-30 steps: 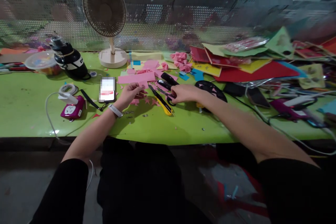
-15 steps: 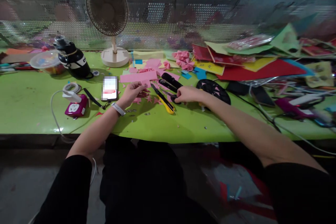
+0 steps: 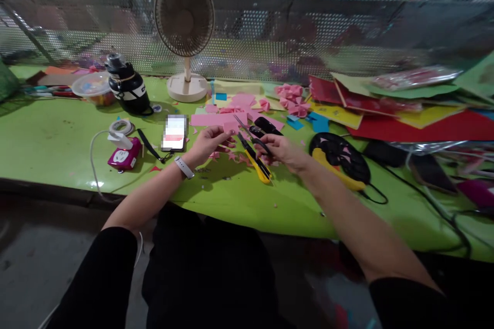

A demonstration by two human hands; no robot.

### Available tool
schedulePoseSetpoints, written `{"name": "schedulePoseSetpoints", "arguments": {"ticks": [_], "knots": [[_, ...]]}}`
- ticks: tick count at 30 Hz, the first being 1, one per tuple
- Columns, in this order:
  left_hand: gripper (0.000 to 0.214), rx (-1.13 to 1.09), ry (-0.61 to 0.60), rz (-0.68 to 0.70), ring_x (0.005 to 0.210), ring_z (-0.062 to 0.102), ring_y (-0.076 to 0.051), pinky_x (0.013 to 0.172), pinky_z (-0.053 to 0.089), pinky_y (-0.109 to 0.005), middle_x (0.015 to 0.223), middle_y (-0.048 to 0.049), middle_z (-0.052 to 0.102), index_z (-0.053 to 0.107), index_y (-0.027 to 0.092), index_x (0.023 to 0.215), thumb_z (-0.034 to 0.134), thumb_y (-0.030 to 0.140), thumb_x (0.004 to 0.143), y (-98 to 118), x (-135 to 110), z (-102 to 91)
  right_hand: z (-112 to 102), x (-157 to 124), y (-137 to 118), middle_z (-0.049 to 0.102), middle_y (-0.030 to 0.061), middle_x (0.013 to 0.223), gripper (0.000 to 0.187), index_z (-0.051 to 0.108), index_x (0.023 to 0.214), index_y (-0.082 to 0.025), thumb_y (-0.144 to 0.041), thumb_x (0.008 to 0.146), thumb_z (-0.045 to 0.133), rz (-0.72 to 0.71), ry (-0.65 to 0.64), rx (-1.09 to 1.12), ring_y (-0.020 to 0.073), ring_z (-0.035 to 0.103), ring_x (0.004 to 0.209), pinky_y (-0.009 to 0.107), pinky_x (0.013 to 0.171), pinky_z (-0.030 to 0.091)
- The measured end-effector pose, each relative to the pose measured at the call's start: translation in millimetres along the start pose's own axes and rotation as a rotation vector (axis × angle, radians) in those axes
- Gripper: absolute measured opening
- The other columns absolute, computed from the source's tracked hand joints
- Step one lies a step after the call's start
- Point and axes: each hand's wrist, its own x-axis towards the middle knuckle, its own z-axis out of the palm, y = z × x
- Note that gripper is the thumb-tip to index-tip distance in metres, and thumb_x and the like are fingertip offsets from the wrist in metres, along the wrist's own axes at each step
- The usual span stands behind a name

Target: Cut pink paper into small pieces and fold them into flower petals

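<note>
1. Two hands, apart, both over the green table (image 3: 231, 211).
2. Left hand (image 3: 208, 144): thumb and fingers closed on a small pink paper (image 3: 230, 127). The paper shows more clearly at the fingertips than half a second ago.
3. Right hand (image 3: 284, 151): fingers closed around the handles of the scissors (image 3: 245, 128). Change: half a second ago it had the handles low, beside the stapler (image 3: 267, 125); now the scissors are up, blades angled toward the left hand.
4. Scissor tip is just beside the pink paper; can't tell if they touch.
5. Yellow cutter (image 3: 254, 160) lies on the table between the hands, same spot. Pink strip (image 3: 208, 120) lies flat behind the left hand.
6. View has swung left, so everything sits further right. Black-and-yellow pad (image 3: 339, 160) is now mostly clear of the right forearm.
</note>
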Motion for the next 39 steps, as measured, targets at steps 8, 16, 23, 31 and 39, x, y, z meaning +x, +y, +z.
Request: {"name": "schedulePoseSetpoints", "arguments": {"ticks": [8, 16, 23, 31, 39], "knots": [[0.022, -0.145, 0.065, -0.010, 0.065, 0.068, -0.007, 0.065, 0.053, -0.020, 0.078, -0.0047, 0.073, 0.063, 0.010, 0.087, 0.073, 0.030, 0.086, 3, 0, 0.6, 8, 4, 6, 0.066, -0.0006, 0.075, 0.046, 0.058, 0.091, -0.021, -0.050, 0.067, 0.084, -0.092, -0.148, -0.036, 0.0099, 0.057, 0.052, 0.023, 0.048, 0.047], [0.019, -0.108, 0.041, -0.040, 0.064, 0.068, -0.007, 0.066, 0.054, -0.020, 0.077, -0.0030, 0.072, 0.063, 0.011, 0.088, 0.070, 0.029, 0.089, 6, -5, 6.4, 11, -5, 7, 0.063, 0.0008, 0.076, 0.049, 0.058, 0.091, -0.021, -0.051, 0.064, 0.086, -0.083, -0.151, -0.127, 0.0134, 0.056, 0.062, 0.029, 0.057, 0.048], [0.013, -0.089, 0.045, -0.059, 0.064, 0.067, -0.007, 0.068, 0.056, -0.022, 0.077, -0.0033, 0.072, 0.062, 0.012, 0.088, 0.065, 0.024, 0.093, 8, -9, 12.9, 20, -9, 4, 0.059, 0.0001, 0.075, 0.052, 0.055, 0.090, -0.021, -0.055, 0.063, 0.084, -0.076, -0.172, -0.114, 0.0131, 0.054, 0.062, 0.028, 0.053, 0.042], [0.015, -0.108, 0.025, -0.029, 0.066, 0.068, -0.008, 0.072, 0.056, -0.025, 0.080, -0.0045, 0.073, 0.063, 0.013, 0.087, 0.067, 0.027, 0.091, 3, -8, 10.3, 19, -11, 3, 0.063, 0.0024, 0.077, 0.051, 0.056, 0.091, -0.021, -0.055, 0.064, 0.084, -0.082, -0.185, -0.112, 0.0153, 0.057, 0.067, 0.029, 0.057, 0.045], [0.018, -0.097, 0.016, -0.047, 0.066, 0.068, -0.008, 0.070, 0.055, -0.024, 0.079, -0.0046, 0.073, 0.061, 0.013, 0.083, 0.069, 0.028, 0.090, 7, -10, 12.0, 18, -12, 3, 0.064, 0.0016, 0.076, 0.053, 0.058, 0.089, -0.022, -0.062, 0.064, 0.083, -0.082, -0.207, -0.089, 0.0125, 0.054, 0.057, 0.026, 0.050, 0.047]]}}
